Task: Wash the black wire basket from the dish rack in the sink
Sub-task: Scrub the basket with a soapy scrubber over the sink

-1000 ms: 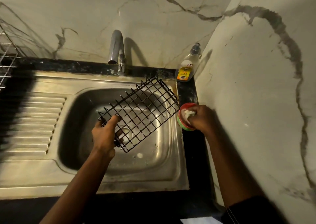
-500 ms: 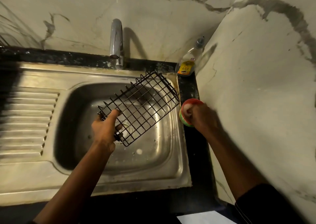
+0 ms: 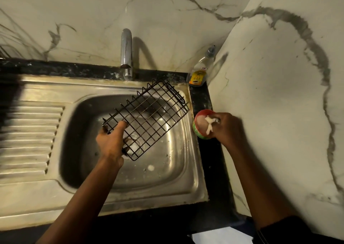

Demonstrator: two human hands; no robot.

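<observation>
My left hand grips the near corner of the black wire basket and holds it tilted above the steel sink bowl. The basket's far end reaches toward the sink's back right corner. My right hand holds a pale, soapy scrubber at a small round red-and-green soap tub on the dark counter strip right of the sink. No water runs from the chrome tap.
A dish-soap bottle with a yellow label stands in the back right corner. The ribbed steel drainboard lies left of the bowl. Marble walls close in behind and on the right. White paper lies at the bottom edge.
The view shifted right, so the dish rack at the far left dropped out of sight. My right hand worked the scrubber at the soap tub. The basket stayed held over the bowl.
</observation>
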